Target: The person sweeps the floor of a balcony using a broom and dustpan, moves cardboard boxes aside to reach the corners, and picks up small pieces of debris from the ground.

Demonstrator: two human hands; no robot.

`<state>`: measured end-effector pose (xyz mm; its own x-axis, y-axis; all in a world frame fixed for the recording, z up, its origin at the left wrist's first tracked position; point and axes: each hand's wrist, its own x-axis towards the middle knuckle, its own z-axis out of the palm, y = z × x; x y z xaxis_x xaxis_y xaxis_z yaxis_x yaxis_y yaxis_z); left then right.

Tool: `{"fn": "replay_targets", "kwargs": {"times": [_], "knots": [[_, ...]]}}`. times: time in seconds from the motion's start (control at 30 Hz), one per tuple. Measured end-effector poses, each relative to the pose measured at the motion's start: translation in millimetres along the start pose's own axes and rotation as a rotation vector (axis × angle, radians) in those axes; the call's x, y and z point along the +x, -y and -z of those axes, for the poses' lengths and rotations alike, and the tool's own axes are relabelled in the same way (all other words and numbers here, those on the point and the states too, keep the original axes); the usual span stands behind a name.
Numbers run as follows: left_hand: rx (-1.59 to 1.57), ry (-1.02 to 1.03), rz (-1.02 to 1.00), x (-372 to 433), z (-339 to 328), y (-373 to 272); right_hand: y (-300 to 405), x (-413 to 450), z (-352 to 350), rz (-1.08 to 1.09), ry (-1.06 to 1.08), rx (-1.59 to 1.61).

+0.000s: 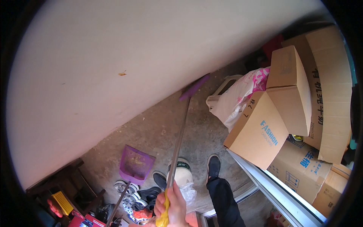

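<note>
My right hand [175, 208] grips the yellow-wrapped handle of a broom [180, 133] at the bottom of the view. The broom's metal pole runs up and away to a purple head [194, 87], which rests on the concrete floor along the foot of the white wall. Just left of the yellow grip, a bit of skin shows at the bottom edge; it may be my left hand, mostly out of view. A purple dustpan [136, 164] with brownish debris in it sits on the floor to the left. Its pole [117, 203] leaves the view at the bottom.
Near my feet stand a white bucket [184, 173] and a clear plastic bag [188, 193]. Several shoes [149, 194] lie beside the dustpan. Dark wooden furniture [79, 190] is at lower left. Cardboard boxes [255, 133], a white-and-pink bag [241, 93] and a metal door frame [278, 188] bound the right.
</note>
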<state>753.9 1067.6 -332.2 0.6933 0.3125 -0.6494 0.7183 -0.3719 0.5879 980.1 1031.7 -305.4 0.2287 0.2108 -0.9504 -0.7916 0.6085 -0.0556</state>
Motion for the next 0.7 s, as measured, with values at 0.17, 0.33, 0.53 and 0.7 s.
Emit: {"fn": "replay_targets", "kwargs": {"times": [0.17,0.33,0.53,0.7], "knots": [[-0.04,-0.013,-0.038,-5.2,-1.0,8.5,14.7,32.1,-2.2,0.295,-0.048,-0.021],[-0.073,0.004,0.007,-12.9,-0.9,15.7,128.1,191.6,-42.2,0.528,-0.055,0.018],[-0.046,-0.024,-0.007,-8.3,-3.9,12.2,130.5,230.9,-72.7,0.546,-0.095,0.06],[-0.082,-0.054,-0.044,-9.8,1.7,17.7,128.2,196.4,-63.6,0.508,0.046,0.077]]}}
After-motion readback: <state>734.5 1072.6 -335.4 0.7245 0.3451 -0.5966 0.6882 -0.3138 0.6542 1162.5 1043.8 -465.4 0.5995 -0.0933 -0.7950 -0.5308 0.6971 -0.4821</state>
